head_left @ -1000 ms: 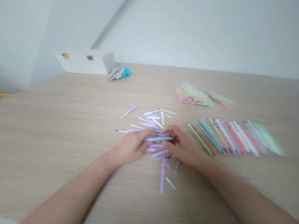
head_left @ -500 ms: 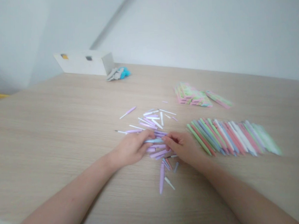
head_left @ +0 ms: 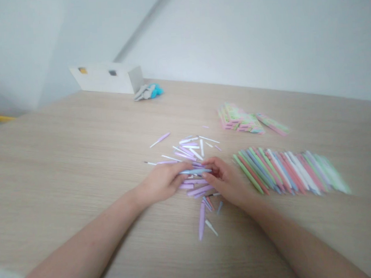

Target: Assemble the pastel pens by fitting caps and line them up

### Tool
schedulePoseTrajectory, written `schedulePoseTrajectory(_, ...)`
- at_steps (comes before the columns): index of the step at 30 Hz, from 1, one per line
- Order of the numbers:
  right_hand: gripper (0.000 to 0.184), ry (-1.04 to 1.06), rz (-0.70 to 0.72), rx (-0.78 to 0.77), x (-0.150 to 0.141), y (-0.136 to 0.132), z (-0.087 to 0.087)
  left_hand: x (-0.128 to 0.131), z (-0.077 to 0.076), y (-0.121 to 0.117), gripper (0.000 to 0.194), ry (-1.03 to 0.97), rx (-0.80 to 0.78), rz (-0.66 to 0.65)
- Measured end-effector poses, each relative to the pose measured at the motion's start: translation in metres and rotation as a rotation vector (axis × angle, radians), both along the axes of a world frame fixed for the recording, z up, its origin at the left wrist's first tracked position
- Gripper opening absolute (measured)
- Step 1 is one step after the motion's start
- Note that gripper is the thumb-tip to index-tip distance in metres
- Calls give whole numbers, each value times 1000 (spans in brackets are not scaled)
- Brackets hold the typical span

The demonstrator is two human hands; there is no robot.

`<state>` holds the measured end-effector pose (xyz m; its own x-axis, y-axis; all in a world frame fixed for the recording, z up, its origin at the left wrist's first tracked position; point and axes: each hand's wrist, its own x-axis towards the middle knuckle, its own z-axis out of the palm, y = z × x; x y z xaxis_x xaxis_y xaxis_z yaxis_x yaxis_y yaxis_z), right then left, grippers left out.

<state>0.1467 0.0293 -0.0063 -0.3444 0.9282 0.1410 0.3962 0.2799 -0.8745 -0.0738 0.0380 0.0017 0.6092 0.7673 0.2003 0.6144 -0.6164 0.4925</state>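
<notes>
Head cam here: my left fingers (head_left: 178,171) are pinched shut on a pale blue pen barrel (head_left: 195,171), which is sitting just over a messy pile of pastel pen parts (head_left: 189,153) on the surface (head_left: 65,140). My right fingers (head_left: 209,166) are curling in at its tip, can't tell if they're gripping it. A neat row of pens (head_left: 288,171) is lying off to the right.
</notes>
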Motion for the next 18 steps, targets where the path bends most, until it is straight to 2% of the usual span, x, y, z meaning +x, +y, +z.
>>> schedulePoseTrajectory(2, 20, -9, -29, 41, 0, 0, -1, 0, 0, 1, 29, 2, -6, 10)
schedulePoseTrajectory(4, 13, -62, -70, 66, 0, 1, 0, 0, 0, 1, 30, 0, -10, 10)
schedulePoseTrajectory(8, 13, -123, -101, 57, 0, 2, 4, 1, -2, 0, 30, -12, -13, 2)
schedulePoseTrajectory(15, 37, -168, -83, 1, 1, 1, 6, 2, -2, -1, 31, 1, 7, -5)
schedulePoseTrajectory(18, 41, -181, -63, -22, 1, 1, 5, 2, -1, -2, 31, 4, 12, -14)
